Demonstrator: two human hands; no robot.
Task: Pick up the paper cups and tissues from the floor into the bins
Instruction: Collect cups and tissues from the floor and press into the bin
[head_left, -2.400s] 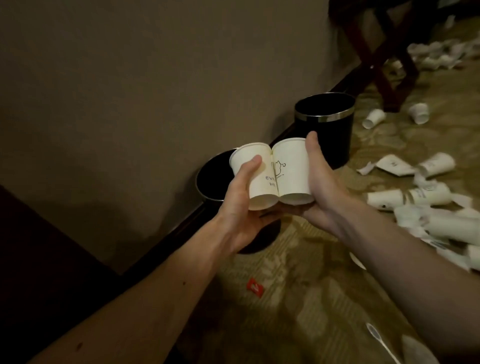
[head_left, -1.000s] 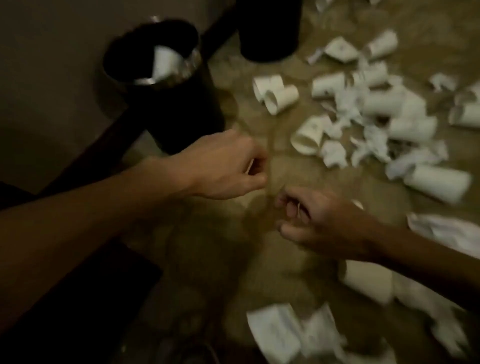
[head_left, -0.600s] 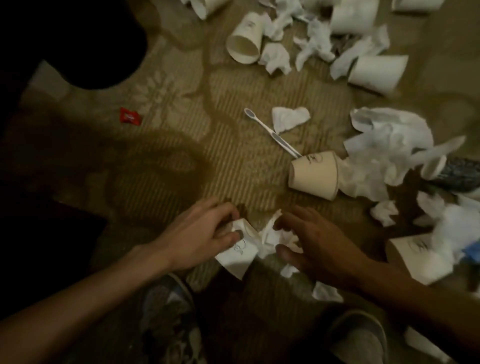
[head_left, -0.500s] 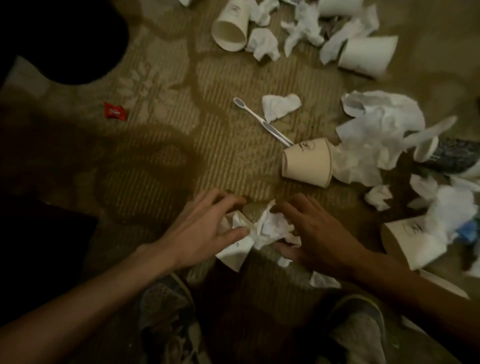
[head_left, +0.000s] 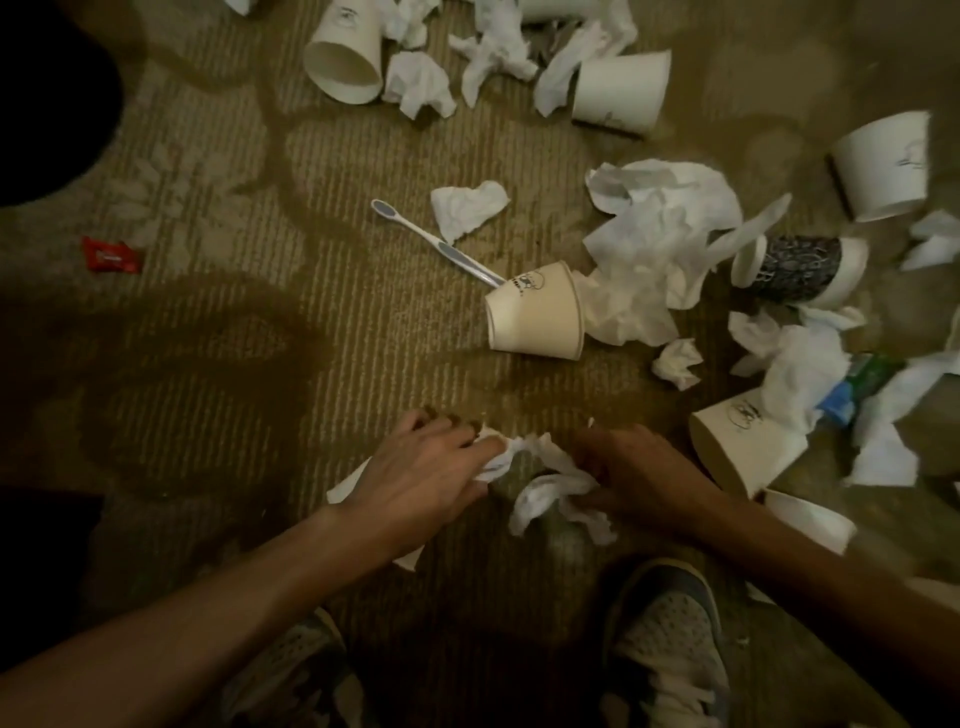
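Since half-second ago both hands curl tighter on litter, lower centre: left hand covers, grips flattened white paper cup; right hand pinches crumpled white tissue lying between hands. Beyond, centre: tipped cream paper cup, nearer right hand.

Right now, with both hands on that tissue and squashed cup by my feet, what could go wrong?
1. The crumpled tissue trails loose ends between the left hand and right hand; shreds could drop when it is lifted.
2. The flattened cup lies mostly under the left hand, so it might slip out or get left behind.
3. The toothbrush lies close by on the carpet and could get swept up by mistake.
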